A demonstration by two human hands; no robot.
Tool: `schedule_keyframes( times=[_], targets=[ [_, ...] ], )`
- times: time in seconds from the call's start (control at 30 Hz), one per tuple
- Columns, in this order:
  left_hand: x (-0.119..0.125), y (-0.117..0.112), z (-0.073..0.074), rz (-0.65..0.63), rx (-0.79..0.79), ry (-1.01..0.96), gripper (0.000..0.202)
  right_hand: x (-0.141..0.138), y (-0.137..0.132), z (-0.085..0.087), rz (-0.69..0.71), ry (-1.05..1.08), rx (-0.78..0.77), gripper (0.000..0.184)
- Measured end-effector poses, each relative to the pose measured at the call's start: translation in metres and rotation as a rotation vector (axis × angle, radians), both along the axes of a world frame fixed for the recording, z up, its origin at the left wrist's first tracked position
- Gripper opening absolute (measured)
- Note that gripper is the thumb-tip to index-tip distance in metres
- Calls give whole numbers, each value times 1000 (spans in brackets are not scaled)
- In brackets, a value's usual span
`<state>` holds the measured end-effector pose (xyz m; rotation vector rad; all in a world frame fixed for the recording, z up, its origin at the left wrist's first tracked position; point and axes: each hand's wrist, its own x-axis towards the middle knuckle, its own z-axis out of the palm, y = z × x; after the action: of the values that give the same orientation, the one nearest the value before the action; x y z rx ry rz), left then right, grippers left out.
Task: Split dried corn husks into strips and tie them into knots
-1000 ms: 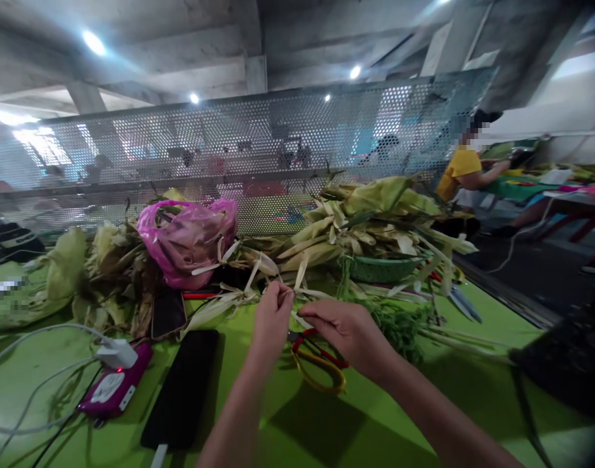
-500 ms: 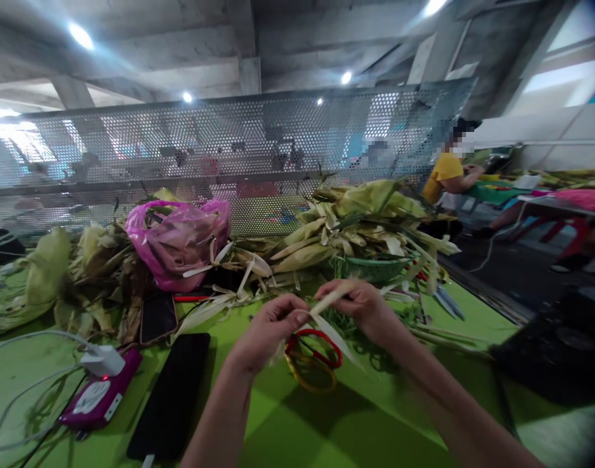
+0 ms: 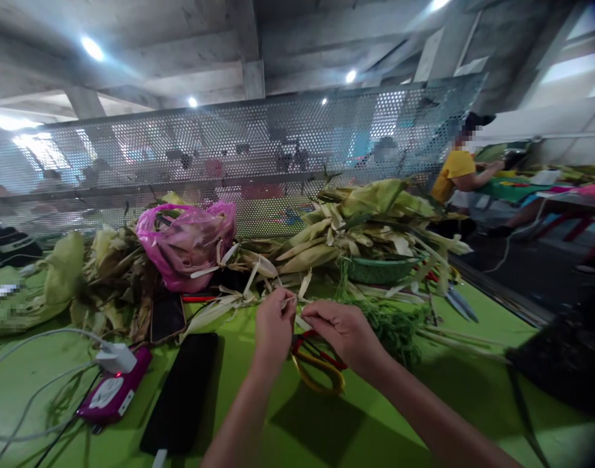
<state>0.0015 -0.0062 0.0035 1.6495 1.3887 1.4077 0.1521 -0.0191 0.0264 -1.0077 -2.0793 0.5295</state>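
Note:
My left hand (image 3: 274, 325) and my right hand (image 3: 343, 330) are close together above the green table (image 3: 375, 429), both pinched on a pale strip of corn husk (image 3: 297, 311) between them. Under my hands lie scissors with red and yellow handles (image 3: 321, 367). Behind them spreads a heap of corn husks (image 3: 356, 227) and a bunch of green stalks (image 3: 395, 325).
A black phone (image 3: 183, 390) and a magenta power bank (image 3: 112, 393) with white cables lie at the left. A pink plastic bag (image 3: 187, 244) sits among husks, near a green basket (image 3: 380, 268). A perforated metal screen (image 3: 229, 156) closes the back. A person in yellow (image 3: 456, 172) sits far right.
Half a second ago my hands were apart, the right one raised with the strip; now they have come together again over the scissors, pinching the strip close.

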Motion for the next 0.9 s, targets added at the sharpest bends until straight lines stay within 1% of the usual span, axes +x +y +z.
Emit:
schedule_keyframes(
  times=[0.07, 0.13, 0.23, 0.3, 0.33, 0.37, 0.43, 0.5, 0.57, 0.63, 0.73, 0.8, 0.9],
  targets=[
    [0, 0, 0, 31, 31, 22, 12, 0, 1, 0, -11, 8, -37, 21],
    [-1, 1, 0, 29, 38, -34, 11, 0, 4, 2, -2, -26, -55, 19],
    [-1, 2, 1, -5, 16, -162, 11, 2, 8, 4, 9, -100, 12, 9],
    [0, 2, 1, -7, 21, -200, 13, 4, 10, 4, -26, -65, 11, 14],
    [0, 2, 1, -1, 29, -200, 13, 5, 11, 3, -59, -13, -38, 18],
    [1, 2, 1, 5, 38, -193, 13, 5, 11, 2, -85, 59, -120, 20],
    [2, 1, 0, 9, 52, -167, 12, 3, 10, -1, -101, 258, -336, 23],
    [5, 0, 0, 6, 67, -137, 12, -2, 8, -2, -38, 484, -542, 26],
    [7, -2, -1, 4, 88, -100, 12, -7, 6, -4, 54, 693, -676, 29],
    [8, -4, -2, 16, 118, -34, 13, -12, 6, -6, 80, 836, -747, 30],
    [10, -6, -3, 71, 187, 115, 14, -14, 9, -11, 21, 919, -788, 28],
    [11, -8, -4, 115, 235, 215, 15, -14, 11, -15, -6, 941, -789, 27],
    [14, -12, -4, 153, 289, 357, 18, -13, 14, -19, -40, 1004, -742, 26]
  ],
)
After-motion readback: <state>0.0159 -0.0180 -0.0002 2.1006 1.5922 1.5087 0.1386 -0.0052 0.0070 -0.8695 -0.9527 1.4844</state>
